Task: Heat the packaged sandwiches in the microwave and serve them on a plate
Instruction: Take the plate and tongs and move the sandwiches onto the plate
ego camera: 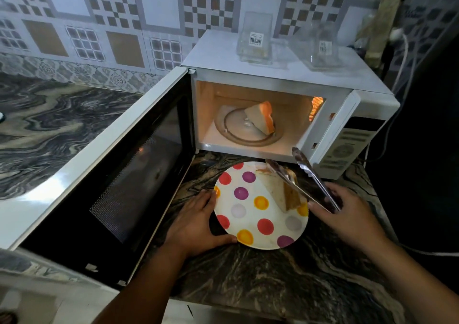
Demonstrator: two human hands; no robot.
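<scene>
A white microwave (pixel 285 75) stands with its door (pixel 119 174) swung wide to the left and its lamp lit. One triangular sandwich half (pixel 260 121) rests on the glass turntable (pixel 238 134) inside. In front of it a polka-dot plate (pixel 250 214) lies on the counter with a second sandwich half (pixel 278 189) on its right side. My left hand (pixel 196 221) grips the plate's left rim. My right hand (pixel 347 211) holds metal tongs (pixel 305 174), whose arms are spread above the sandwich on the plate.
Two empty clear sandwich packs (pixel 255 37) (pixel 320 45) stand on top of the microwave. The dark marbled counter (pixel 273 286) runs toward me and off to the left (pixel 49 124). A white cable (pixel 407 57) hangs at the right, beside a dark area.
</scene>
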